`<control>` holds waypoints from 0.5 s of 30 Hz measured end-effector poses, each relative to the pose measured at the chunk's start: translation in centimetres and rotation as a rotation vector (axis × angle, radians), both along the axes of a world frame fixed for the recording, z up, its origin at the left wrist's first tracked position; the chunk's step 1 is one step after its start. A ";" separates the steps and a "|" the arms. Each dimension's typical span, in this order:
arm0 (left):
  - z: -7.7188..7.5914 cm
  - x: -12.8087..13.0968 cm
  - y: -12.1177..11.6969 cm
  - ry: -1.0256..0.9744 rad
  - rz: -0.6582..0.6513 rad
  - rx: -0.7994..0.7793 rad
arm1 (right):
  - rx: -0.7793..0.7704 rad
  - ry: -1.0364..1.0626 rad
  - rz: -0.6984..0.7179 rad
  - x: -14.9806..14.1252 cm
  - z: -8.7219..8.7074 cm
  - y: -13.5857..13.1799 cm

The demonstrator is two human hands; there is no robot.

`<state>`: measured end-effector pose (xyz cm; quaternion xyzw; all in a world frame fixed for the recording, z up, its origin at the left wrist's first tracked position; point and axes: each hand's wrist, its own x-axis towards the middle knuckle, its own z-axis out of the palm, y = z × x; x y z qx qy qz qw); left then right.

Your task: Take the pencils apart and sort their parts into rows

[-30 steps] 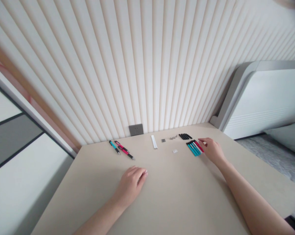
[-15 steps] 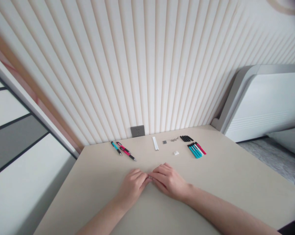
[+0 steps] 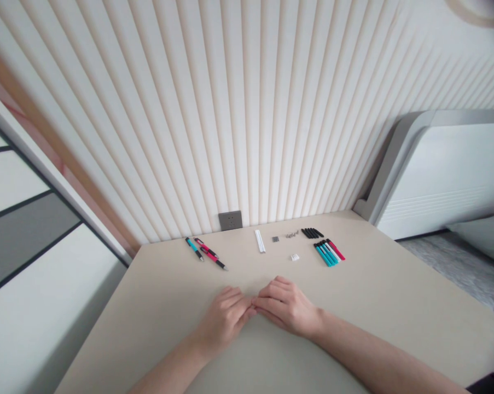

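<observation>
Your right hand [image 3: 288, 306] has left the coloured barrels [image 3: 326, 255] and meets your left hand [image 3: 227, 316]; whether they hold anything, I cannot tell.

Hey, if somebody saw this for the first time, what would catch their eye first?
Probably the left hand and right hand, brought together at the table's lower middle. Next, the bright colours: a teal pen and two pink pens at far left, and the teal, white and red barrels at far right. Behind, the pale ribbed wall fills the upper view.
</observation>
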<state>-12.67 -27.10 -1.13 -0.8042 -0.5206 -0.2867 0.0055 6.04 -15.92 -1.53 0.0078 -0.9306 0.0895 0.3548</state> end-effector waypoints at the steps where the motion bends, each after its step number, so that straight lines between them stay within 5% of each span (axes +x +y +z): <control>1: 0.0 0.0 0.0 0.014 -0.004 -0.010 | 0.010 0.005 -0.002 0.1 0.0 0.1; 15: -0.2 0.5 0.0 0.074 0.080 -0.099 | 0.022 -0.005 -0.057 0.1 -0.1 0.9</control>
